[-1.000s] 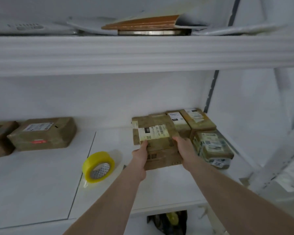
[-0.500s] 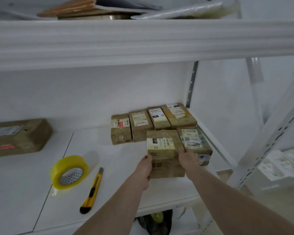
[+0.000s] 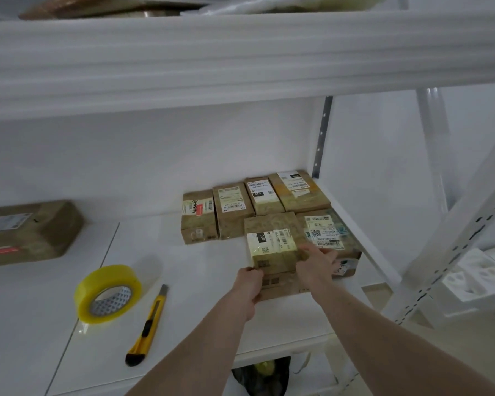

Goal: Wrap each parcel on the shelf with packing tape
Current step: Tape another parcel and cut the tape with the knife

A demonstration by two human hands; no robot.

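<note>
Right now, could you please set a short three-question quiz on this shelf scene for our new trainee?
1. True or false: the knife lies to the right of the tape roll.
2. How many parcels stand in the back row against the wall? A) two B) four C) six
3. Fill in: both the left hand and the right hand are on the front ____.

Key: 1 true; 2 B; 3 parcel. The left hand grips its near left edge and the right hand rests on its right side; a further parcel sits just to its right on the shelf.
</note>
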